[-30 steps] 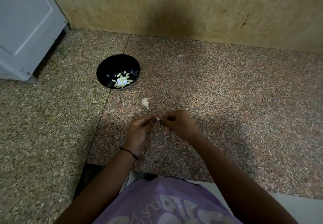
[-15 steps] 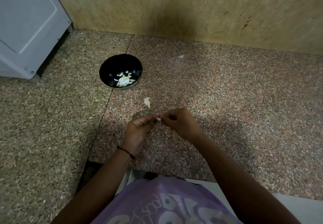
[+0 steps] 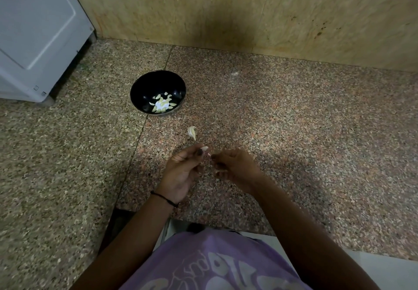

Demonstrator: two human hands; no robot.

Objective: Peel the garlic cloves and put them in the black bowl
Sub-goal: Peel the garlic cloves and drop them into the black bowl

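Note:
A black bowl sits on the speckled stone counter, with several peeled garlic cloves in its bottom. One unpeeled garlic clove lies on the counter between the bowl and my hands. My left hand pinches a small pale garlic clove at thumb and fingertips. My right hand is right beside it, its fingertips pinched on what looks like a thin bit of skin, too small to make out. The two hands are slightly apart.
A beige stone wall closes the back of the counter. A white appliance stands at the far left. The counter's front edge runs just below my forearms, above my purple shirt.
My hands, which were touching at the fingertips on the clove, have drawn slightly apart; the clove stays in my left hand. The view has shifted a little; bowl and loose clove lie unmoved.

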